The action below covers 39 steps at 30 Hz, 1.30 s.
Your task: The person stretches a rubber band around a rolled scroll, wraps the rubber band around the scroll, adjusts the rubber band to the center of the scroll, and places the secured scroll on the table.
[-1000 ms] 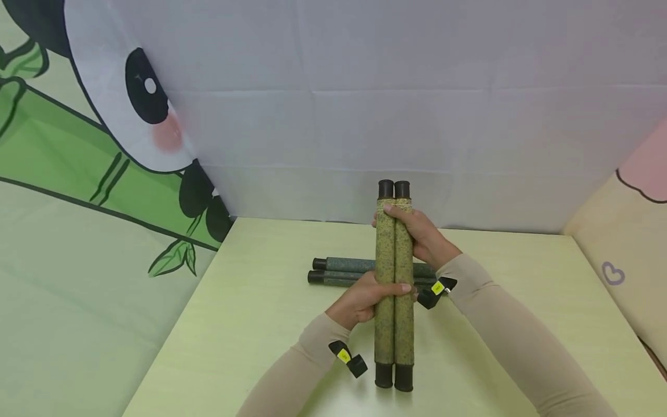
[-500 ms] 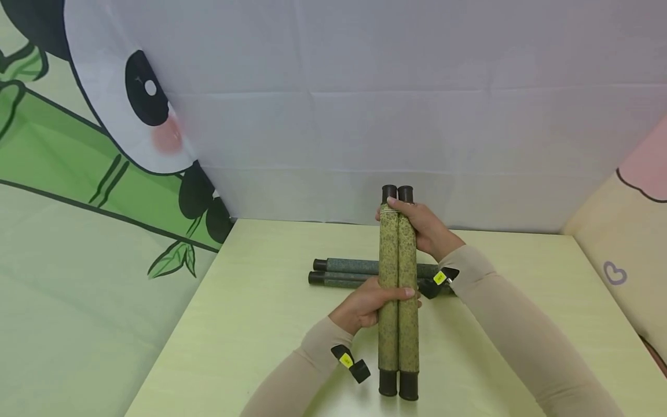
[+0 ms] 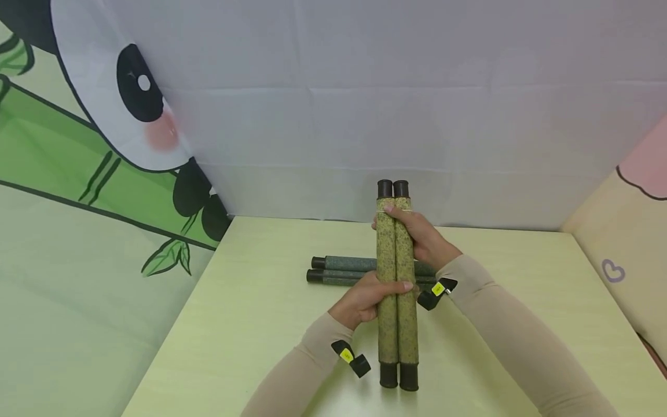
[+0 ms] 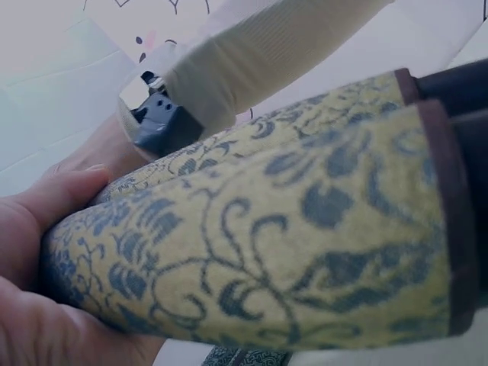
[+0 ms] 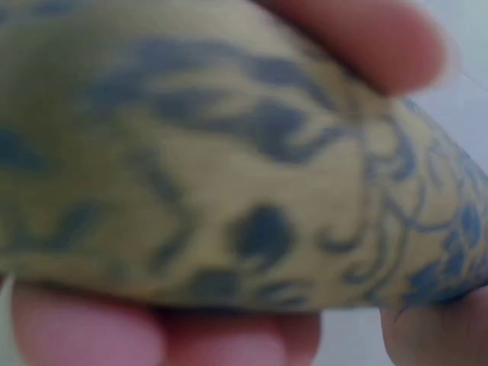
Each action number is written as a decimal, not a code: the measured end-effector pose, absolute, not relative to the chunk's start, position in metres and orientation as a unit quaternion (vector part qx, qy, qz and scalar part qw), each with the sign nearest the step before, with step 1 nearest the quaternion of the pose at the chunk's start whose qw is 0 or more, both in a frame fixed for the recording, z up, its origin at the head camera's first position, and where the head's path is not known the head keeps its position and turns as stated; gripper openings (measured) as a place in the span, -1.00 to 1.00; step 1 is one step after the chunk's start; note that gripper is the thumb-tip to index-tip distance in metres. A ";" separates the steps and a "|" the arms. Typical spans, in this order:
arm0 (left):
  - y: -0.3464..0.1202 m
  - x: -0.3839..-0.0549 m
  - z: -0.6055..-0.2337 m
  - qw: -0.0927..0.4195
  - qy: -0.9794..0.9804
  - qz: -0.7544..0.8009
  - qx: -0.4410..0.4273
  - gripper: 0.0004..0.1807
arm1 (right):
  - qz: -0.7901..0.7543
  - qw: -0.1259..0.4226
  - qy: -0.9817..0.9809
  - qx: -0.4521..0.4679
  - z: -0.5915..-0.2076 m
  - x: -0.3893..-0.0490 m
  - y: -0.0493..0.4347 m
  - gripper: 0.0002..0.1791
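Observation:
In the head view, a yellow scroll [image 3: 387, 333] with blue floral patterning and dark knobbed ends is held upright above the table, as two rolls side by side. My left hand [image 3: 365, 296] grips its middle, thumb laid across both rolls. Near the top, my right hand [image 3: 421, 236] holds it from the right side, with the thumb over the front beside a thin pale cord [image 3: 405, 210]. The left wrist view has the scroll's patterned covering [image 4: 305, 244] filling much of the frame. In the right wrist view, the right fingers [image 5: 84, 328] curl along the scroll; that view is blurred.
Behind the held scroll, a blue-green scroll [image 3: 346, 264] with dark ends lies crosswise on the pale yellow table [image 3: 250, 324], partly covered by the hands. A white cloth wall [image 3: 323, 127] rises at the table's back edge. Printed cloth [image 3: 62, 243] hangs on the left.
The yellow scroll dipped slightly toward the person, then came back up. My right thumb went from the covering's top edge down to beside the cord. The blue-green scroll stays put.

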<state>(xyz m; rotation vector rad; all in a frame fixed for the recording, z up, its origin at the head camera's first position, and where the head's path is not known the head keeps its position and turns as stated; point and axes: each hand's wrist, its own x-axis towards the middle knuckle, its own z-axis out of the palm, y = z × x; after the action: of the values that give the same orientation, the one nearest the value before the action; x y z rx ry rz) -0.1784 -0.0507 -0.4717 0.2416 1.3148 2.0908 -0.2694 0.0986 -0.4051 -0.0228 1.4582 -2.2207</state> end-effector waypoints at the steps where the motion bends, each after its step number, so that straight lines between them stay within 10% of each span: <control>1: -0.052 -0.178 -0.471 0.324 0.499 0.798 0.093 -0.69 | -0.809 0.243 0.535 -0.008 -0.405 -0.269 0.098 -0.34; 39: -0.071 -0.159 -0.467 0.358 0.496 0.782 0.119 -0.66 | -0.820 0.251 0.514 -0.004 -0.403 -0.242 0.093 -0.44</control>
<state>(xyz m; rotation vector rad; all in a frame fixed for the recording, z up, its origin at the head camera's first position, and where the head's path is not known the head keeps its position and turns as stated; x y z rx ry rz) -0.1588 -0.0708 -0.4665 0.3064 1.2805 2.0180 -0.2417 0.0927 -0.4028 -0.0096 1.3995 -2.2328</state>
